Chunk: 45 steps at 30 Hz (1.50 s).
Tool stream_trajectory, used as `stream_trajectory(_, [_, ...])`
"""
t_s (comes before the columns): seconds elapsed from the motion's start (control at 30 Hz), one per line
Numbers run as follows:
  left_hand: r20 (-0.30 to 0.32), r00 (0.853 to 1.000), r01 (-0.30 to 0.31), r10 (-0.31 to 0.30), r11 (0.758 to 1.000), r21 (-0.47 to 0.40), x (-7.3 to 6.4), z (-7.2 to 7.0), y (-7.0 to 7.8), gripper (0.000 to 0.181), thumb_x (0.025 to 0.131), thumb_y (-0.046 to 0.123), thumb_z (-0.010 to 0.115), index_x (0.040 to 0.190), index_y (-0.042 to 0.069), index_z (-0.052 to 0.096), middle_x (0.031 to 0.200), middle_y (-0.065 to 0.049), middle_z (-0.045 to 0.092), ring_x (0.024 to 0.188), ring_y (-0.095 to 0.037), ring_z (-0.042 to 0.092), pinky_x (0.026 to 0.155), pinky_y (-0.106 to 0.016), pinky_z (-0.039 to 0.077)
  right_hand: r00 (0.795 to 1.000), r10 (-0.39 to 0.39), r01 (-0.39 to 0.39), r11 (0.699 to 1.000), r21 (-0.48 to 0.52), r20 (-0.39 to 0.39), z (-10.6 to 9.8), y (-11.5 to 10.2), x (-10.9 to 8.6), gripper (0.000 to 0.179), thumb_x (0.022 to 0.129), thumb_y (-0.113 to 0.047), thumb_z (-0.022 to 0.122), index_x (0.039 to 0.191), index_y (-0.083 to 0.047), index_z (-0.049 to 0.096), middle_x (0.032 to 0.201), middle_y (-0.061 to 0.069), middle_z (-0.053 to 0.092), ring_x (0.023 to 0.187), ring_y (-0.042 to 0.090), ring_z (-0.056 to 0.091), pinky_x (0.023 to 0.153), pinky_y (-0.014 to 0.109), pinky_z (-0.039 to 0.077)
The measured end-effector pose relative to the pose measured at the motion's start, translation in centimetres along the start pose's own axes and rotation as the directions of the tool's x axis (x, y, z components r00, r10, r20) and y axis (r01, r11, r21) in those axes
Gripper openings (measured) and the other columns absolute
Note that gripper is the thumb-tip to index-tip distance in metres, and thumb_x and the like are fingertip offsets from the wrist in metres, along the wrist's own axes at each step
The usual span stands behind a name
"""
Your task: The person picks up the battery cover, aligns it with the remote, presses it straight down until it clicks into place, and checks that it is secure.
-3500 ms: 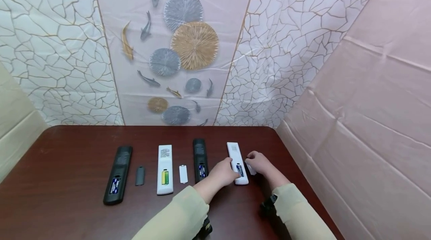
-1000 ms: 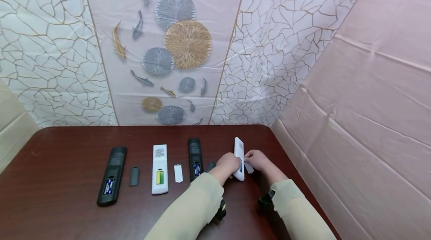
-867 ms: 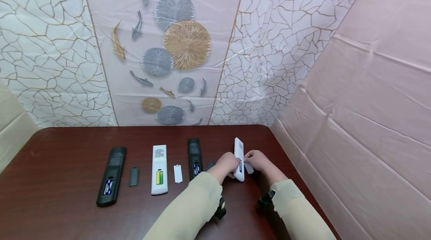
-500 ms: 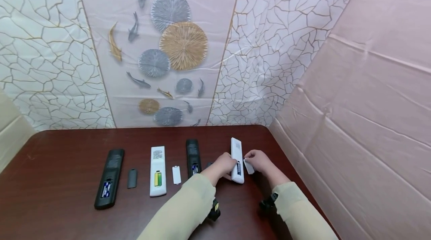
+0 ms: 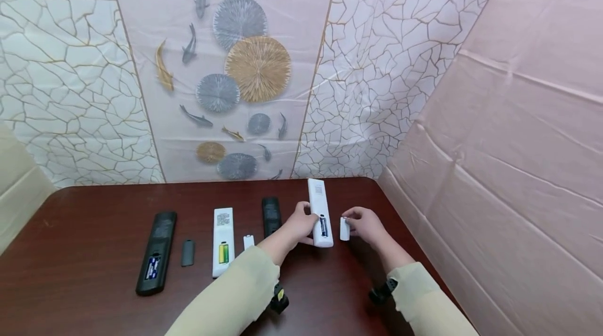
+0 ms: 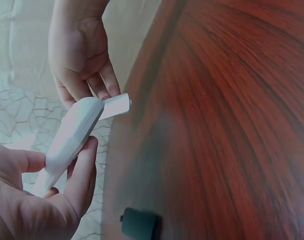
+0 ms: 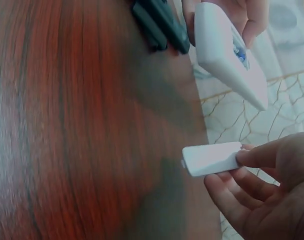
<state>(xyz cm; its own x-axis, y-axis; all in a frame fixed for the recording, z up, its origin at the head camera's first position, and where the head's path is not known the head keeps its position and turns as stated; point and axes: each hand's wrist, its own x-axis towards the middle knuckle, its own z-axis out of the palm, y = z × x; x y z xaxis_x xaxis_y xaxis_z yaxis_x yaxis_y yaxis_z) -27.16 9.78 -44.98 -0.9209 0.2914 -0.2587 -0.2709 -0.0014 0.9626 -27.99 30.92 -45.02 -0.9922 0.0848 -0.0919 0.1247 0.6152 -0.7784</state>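
Note:
My left hand (image 5: 298, 225) grips a white remote control (image 5: 319, 202), thumb on one edge and fingers round the other. It is held up off the table, its back turned to me, and batteries (image 5: 323, 225) show in the uncovered compartment. To its right, my right hand (image 5: 369, 226) pinches a small white battery cover (image 5: 345, 229) between thumb and fingers. A gap separates cover and remote in the head view. In the right wrist view the cover (image 7: 212, 159) is raised over the table's edge, with the remote (image 7: 227, 50) beyond it.
On the brown table (image 5: 70, 252), left to right, lie a black remote (image 5: 157, 247), a grey cover (image 5: 188, 253), another white remote (image 5: 223, 226) with green-yellow batteries, a white cover (image 5: 248, 242) and a second black remote (image 5: 271, 215), partly behind my left arm. Patterned cloth (image 5: 254, 132) hangs behind.
From flat on the table, the white remote was tilted, then lifted and carried left by my left hand, away from the right. My right hand has raised the white cover and turned it upright.

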Motion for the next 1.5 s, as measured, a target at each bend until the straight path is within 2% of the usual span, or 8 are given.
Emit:
stream_trajectory(0.23, [-0.029,0.999,-0.023,0.021,0.996,-0.084,-1.9,-1.8,-0.1,0.049,0.102,0.012,0.050,0.146,0.014,0.028,0.119,-0.023,0.058,0.091,-0.033,0.069,0.067,-0.049,0.059,0.999,-0.053,0.054,0.997,0.051,-0.007,0.6,-1.2,-1.1,0.016,0.097,-0.001,0.060,0.107,-0.002,0.072,0.108,0.018,0.065,0.080,0.023,0.066,0.074,0.041,0.059])
stream_trajectory(0.33, [-0.026,0.999,-0.022,0.020,0.994,-0.105,-2.7,-2.4,0.1,0.051,0.101,0.012,0.050,0.146,0.014,0.027,0.120,-0.024,0.058,0.092,-0.033,0.069,0.067,-0.050,0.059,0.999,-0.048,0.048,0.997,0.065,-0.006,0.9,-1.7,-1.3,0.016,0.097,-0.003,0.061,0.107,-0.005,0.074,0.110,0.016,0.066,0.082,0.024,0.066,0.076,0.042,0.059])
stream_trajectory(0.7, [0.009,0.999,-0.041,0.042,0.993,-0.113,-4.5,-3.8,0.6,0.052,0.103,0.013,0.050,0.148,0.013,0.024,0.127,-0.022,0.048,0.095,-0.031,0.067,0.069,-0.048,0.059,0.996,-0.093,0.093,0.992,0.089,0.001,1.5,-4.0,-2.1,0.016,0.096,-0.002,0.062,0.106,-0.003,0.074,0.108,0.016,0.067,0.084,0.023,0.066,0.080,0.047,0.058])
stream_trajectory(0.83, [0.011,0.998,-0.062,0.063,0.994,-0.094,-4.9,-4.3,0.2,0.053,0.104,0.013,0.049,0.149,0.013,0.021,0.131,-0.024,0.046,0.097,-0.031,0.067,0.070,-0.048,0.059,0.996,-0.091,0.092,0.988,0.120,-0.007,1.9,-4.8,-2.5,0.015,0.096,-0.004,0.063,0.106,-0.003,0.074,0.108,0.014,0.067,0.085,0.023,0.066,0.080,0.046,0.058])
stream_trajectory(0.97, [-0.020,0.998,-0.063,0.062,0.995,-0.078,-5.0,-4.8,-0.1,0.054,0.104,0.014,0.050,0.150,0.013,0.022,0.133,-0.024,0.046,0.097,-0.032,0.066,0.070,-0.047,0.059,0.994,-0.104,0.105,0.983,0.151,-0.012,2.3,-6.0,-3.3,0.015,0.096,-0.005,0.064,0.107,-0.004,0.074,0.109,0.013,0.068,0.083,0.022,0.066,0.078,0.043,0.059])
stream_trajectory(1.1, [-0.044,0.998,-0.050,0.047,0.996,-0.074,-4.9,-5.1,-0.3,0.053,0.103,0.015,0.051,0.149,0.014,0.024,0.132,-0.023,0.046,0.098,-0.033,0.065,0.069,-0.047,0.059,0.988,-0.155,0.152,0.965,0.214,-0.006,2.9,-7.4,-4.3,0.016,0.095,-0.004,0.064,0.108,-0.001,0.073,0.106,0.014,0.068,0.080,0.023,0.068,0.074,0.040,0.059])
stream_trajectory(1.3, [-0.046,0.998,-0.035,0.033,0.998,-0.057,-5.0,-5.5,-0.6,0.052,0.104,0.018,0.051,0.149,0.016,0.025,0.133,-0.021,0.047,0.097,-0.031,0.065,0.069,-0.047,0.059,0.974,-0.219,0.190,0.925,0.330,0.054,3.9,-9.1,-5.9,0.019,0.095,-0.001,0.062,0.111,0.004,0.071,0.106,0.016,0.069,0.081,0.028,0.071,0.073,0.038,0.060])
stream_trajectory(1.5, [-0.034,0.999,-0.040,0.039,0.998,-0.054,-5.3,-5.9,-0.6,0.052,0.104,0.020,0.050,0.149,0.016,0.024,0.134,-0.020,0.048,0.098,-0.030,0.065,0.070,-0.047,0.059,0.965,-0.228,0.169,0.916,0.363,0.127,5.0,-10.0,-7.0,0.019,0.095,0.001,0.060,0.111,0.005,0.069,0.110,0.019,0.067,0.080,0.030,0.070,0.073,0.041,0.060])
